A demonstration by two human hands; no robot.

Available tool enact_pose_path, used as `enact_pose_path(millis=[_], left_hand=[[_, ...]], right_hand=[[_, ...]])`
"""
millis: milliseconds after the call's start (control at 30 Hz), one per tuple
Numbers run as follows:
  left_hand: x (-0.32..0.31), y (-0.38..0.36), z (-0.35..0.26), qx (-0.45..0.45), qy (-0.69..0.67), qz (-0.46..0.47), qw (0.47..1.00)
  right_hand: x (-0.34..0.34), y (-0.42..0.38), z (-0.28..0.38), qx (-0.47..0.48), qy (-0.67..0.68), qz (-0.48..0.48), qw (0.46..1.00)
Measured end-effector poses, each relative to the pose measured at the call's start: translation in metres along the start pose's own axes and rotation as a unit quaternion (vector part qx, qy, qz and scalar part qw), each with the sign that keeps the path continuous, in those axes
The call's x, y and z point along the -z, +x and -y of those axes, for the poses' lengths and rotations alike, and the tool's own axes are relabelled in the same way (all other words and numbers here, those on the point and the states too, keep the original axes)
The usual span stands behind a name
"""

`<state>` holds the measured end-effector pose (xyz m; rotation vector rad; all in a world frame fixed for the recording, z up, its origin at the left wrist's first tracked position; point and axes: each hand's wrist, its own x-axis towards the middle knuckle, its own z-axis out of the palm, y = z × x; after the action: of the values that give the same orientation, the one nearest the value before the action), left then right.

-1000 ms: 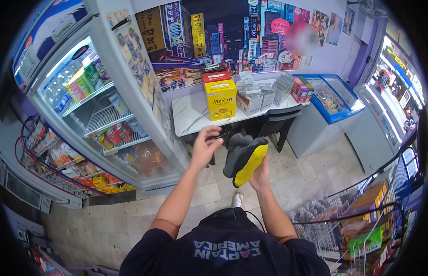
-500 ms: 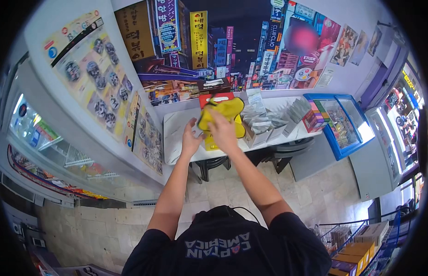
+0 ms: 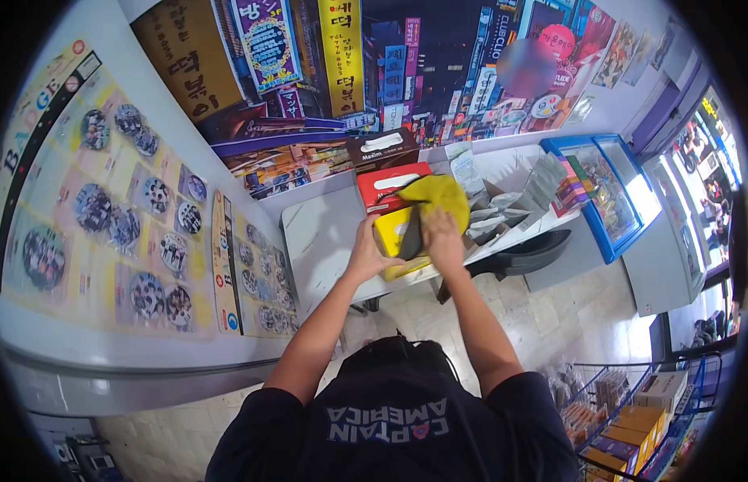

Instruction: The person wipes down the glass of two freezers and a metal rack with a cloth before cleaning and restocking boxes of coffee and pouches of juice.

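Note:
My right hand (image 3: pixel 443 243) presses and grips a yellow cloth (image 3: pixel 438 199) with a dark edging, bunched over the right part of a yellow box (image 3: pixel 392 228). Its fingertips are partly lost in the folds. With fingers along the box's left side and thumb at the near corner, my left hand (image 3: pixel 369 255) holds that box. Directly behind stands a red box (image 3: pixel 387 183) with a white handle opening. A dark brown Maxim box (image 3: pixel 383 149) is at the back, against the wall.
All of this is on a white marbled table (image 3: pixel 313 233). To the right are packets in a carton (image 3: pixel 494 213), small colourful boxes (image 3: pixel 572 189) and a blue-framed freezer (image 3: pixel 603 201). A black chair (image 3: pixel 522 255) is tucked underneath. A badge-covered panel (image 3: pixel 125 209) borders the left.
The yellow cloth has moved right over the yellow box, uncovering its left part. My left hand, open beside the cloth before, now holds the box. The camera view has shifted closer.

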<state>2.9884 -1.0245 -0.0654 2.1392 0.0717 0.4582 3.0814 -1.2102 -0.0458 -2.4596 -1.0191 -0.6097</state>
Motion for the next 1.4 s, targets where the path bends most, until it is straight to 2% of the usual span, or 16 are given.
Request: enact_pose_path(millis=[167, 200, 233, 300, 367, 433, 500, 567, 667, 967, 1033, 1067, 1100, 1167, 1233, 1400], left_hand=[[-0.015, -0.013, -0.016, -0.032, 0.045, -0.038, 0.998], [-0.023, -0.011, 0.004, -0.033, 0.044, -0.052, 0.997], [-0.030, -0.010, 0.036, -0.125, 0.140, -0.050, 0.981], [-0.023, -0.012, 0.019, -0.067, -0.044, -0.009, 0.997], [-0.014, -0.016, -0.009, 0.000, -0.026, -0.006, 1.000], [-0.017, -0.015, -0.015, 0.028, -0.028, -0.008, 0.999], [-0.020, -0.016, -0.006, 0.020, -0.045, -0.012, 0.999], [-0.019, -0.016, -0.009, 0.019, -0.047, -0.014, 0.999], [-0.020, -0.019, -0.008, 0.018, -0.048, -0.019, 0.999], [-0.021, -0.020, -0.010, 0.017, -0.050, -0.029, 0.998], [-0.020, -0.019, -0.012, 0.013, -0.035, -0.028, 0.999], [-0.018, -0.019, -0.017, 0.019, -0.028, -0.026, 0.999], [-0.015, -0.018, -0.024, 0.023, -0.021, -0.023, 0.999], [-0.015, -0.018, -0.020, -0.010, 0.015, -0.017, 1.000], [-0.017, -0.019, 0.001, -0.089, 0.074, -0.019, 0.993], [-0.038, -0.013, -0.004, -0.019, -0.070, -0.060, 0.996]], right_hand=[[-0.008, -0.010, 0.031, -0.107, 0.195, -0.029, 0.975], [-0.006, -0.018, 0.059, -0.066, 0.177, -0.025, 0.982], [0.001, -0.015, 0.080, 0.020, 0.045, 0.036, 0.998], [0.007, -0.011, 0.077, 0.028, 0.062, -0.010, 0.998], [0.022, 0.001, 0.047, -0.134, 0.069, 0.158, 0.976], [0.015, 0.008, 0.000, -0.065, -0.051, -0.052, 0.995], [-0.030, -0.006, -0.063, -0.213, 0.088, -0.022, 0.973], [-0.030, -0.005, -0.092, -0.133, 0.247, 0.024, 0.960], [0.063, 0.037, -0.053, -0.298, 0.262, -0.008, 0.918], [0.134, 0.074, 0.001, -0.217, 0.588, -0.082, 0.775], [0.077, 0.059, -0.023, -0.158, 0.309, -0.099, 0.933], [0.069, 0.054, -0.006, -0.133, 0.211, 0.014, 0.968], [0.059, 0.046, 0.024, -0.104, 0.107, 0.127, 0.981], [0.019, 0.005, 0.068, 0.063, -0.025, 0.038, 0.997], [0.009, -0.005, 0.056, 0.045, 0.035, 0.036, 0.998], [0.027, 0.012, -0.004, -0.031, -0.009, 0.017, 0.999]])
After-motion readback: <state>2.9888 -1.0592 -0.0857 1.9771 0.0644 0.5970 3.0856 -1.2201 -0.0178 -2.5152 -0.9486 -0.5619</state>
